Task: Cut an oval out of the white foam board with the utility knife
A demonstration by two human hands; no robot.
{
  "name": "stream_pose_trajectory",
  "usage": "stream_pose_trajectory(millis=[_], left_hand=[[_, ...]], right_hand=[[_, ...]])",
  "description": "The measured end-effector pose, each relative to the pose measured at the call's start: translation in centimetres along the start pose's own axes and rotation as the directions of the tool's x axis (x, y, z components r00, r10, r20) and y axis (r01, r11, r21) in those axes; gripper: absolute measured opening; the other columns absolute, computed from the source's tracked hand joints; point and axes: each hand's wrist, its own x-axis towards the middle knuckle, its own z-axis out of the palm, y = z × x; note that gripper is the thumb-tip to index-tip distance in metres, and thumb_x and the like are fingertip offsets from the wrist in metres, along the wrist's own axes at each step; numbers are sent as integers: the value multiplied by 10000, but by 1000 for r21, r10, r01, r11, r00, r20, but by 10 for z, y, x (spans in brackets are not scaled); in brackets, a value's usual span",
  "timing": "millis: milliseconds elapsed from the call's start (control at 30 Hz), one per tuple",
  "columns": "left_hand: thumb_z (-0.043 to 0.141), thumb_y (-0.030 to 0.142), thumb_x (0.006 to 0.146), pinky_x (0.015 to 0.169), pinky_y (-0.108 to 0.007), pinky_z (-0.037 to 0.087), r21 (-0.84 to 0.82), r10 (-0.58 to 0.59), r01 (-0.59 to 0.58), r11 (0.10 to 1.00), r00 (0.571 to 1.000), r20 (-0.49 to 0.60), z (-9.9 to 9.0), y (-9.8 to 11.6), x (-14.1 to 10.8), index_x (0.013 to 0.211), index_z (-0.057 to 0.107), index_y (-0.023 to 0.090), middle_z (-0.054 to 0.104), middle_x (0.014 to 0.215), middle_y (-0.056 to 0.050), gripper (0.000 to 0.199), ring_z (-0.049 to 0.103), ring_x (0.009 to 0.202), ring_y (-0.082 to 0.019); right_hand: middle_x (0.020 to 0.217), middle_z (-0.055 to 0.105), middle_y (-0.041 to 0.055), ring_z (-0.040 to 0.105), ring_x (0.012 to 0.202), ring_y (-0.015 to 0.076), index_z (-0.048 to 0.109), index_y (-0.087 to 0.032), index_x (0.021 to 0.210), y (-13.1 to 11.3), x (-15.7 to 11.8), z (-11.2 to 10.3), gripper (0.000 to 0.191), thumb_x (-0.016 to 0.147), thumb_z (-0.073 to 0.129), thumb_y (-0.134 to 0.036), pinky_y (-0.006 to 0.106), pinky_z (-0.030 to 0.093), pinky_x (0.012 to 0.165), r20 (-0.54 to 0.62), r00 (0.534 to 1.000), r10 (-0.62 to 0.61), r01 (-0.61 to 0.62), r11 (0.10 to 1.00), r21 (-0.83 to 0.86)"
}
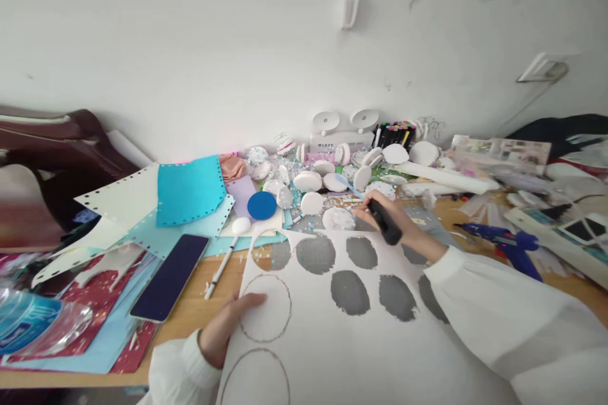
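Note:
My left hand (232, 323) grips the left edge of a large white sheet (332, 354), its thumb lying on top inside a drawn circle. The sheet has several rough round holes showing grey beneath, and drawn circles at its left side. Above the sheet's far part, my right hand (394, 218) is closed around a black-handled tool (384, 221); a thin light-blue piece reaches from near its fingers toward the pile of white discs (311, 204). Whether the tool touches anything is unclear.
On the left lie a phone (170, 277), a white pen (221, 267), coloured papers (190, 190), a blue disc (261, 205) and a plastic bottle (38, 323). A blue glue gun (510, 243) lies at the right. Markers (394, 135) stand near the wall.

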Motion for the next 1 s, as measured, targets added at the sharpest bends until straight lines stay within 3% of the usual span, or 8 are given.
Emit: stream_pose_trajectory(millis=[67, 167, 300, 433, 600, 733, 900, 1000], left_hand=[[768, 231, 652, 643, -371, 577, -1, -6, 6, 1000, 999, -39, -2, -2, -1, 1211, 527, 92, 754, 799, -117, 625, 731, 750, -325], [766, 242, 657, 655, -371, 575, -2, -1, 1, 1000, 999, -50, -3, -2, -3, 1191, 511, 108, 752, 814, -115, 607, 731, 773, -325], [759, 249, 676, 665, -364, 578, -9, -27, 26, 1000, 998, -61, 3, 0, -3, 1150, 519, 123, 751, 818, -109, 546, 733, 782, -313], [734, 237, 711, 678, -362, 580, -41, -47, 44, 998, 997, -66, 13, 1, 2, 1173, 505, 127, 753, 834, -111, 527, 734, 796, -303], [739, 268, 711, 640, -384, 582, -43, -58, 56, 998, 997, -46, 20, 3, 5, 1171, 532, 116, 756, 849, -128, 527, 731, 793, -328], [784, 308, 670, 662, -383, 581, -19, -3, 2, 1000, 999, -32, 22, 3, 7, 1199, 554, 126, 757, 885, -128, 605, 731, 807, -328], [801, 378, 660, 763, -386, 570, 22, 112, -113, 993, 993, 25, 30, -3, 15, 1227, 549, 153, 741, 990, -128, 660, 717, 883, -310], [704, 430, 764, 832, -400, 552, 206, 316, -322, 924, 947, 61, 38, -9, 27, 1210, 531, 147, 709, 1053, -135, 555, 685, 981, -299]], right_hand=[[705, 647, -9, 592, 610, 160, 551, -222, 793, 7, 9, 11, 207, 755, 697, -364, 284, 463, 580, 105, 994, 13, -12, 1000, -7], [750, 641, 1, 599, 653, 179, 528, -235, 805, 14, 16, 17, 162, 776, 647, -342, 306, 476, 614, 149, 988, 28, -23, 999, -31], [756, 628, 4, 600, 680, 196, 510, -247, 835, 24, 33, 7, 158, 776, 625, -337, 328, 471, 649, 101, 994, 42, -34, 997, -75], [767, 623, 15, 593, 701, 207, 498, -251, 831, 38, 68, -3, 199, 750, 642, -363, 344, 469, 667, 24, 999, 29, -25, 992, -121], [757, 627, 19, 592, 697, 211, 490, -247, 809, 43, 94, -2, 283, 743, 657, -465, 347, 460, 648, -42, 999, 14, -21, 985, -171], [816, 652, 41, 607, 750, 225, 520, -250, 874, 26, 84, -15, 260, 785, 641, -462, 356, 453, 680, -105, 994, 3, -25, 978, -209], [815, 649, 52, 586, 699, 258, 528, -314, 1048, 0, 45, -53, 292, 823, 631, -471, 398, 416, 639, -217, 973, 84, -128, 971, -200], [700, 576, 10, 506, 548, 235, 452, -363, 1074, -8, 7, -67, 346, 811, 620, -512, 389, 377, 539, -199, 973, 116, -129, 990, -53]])
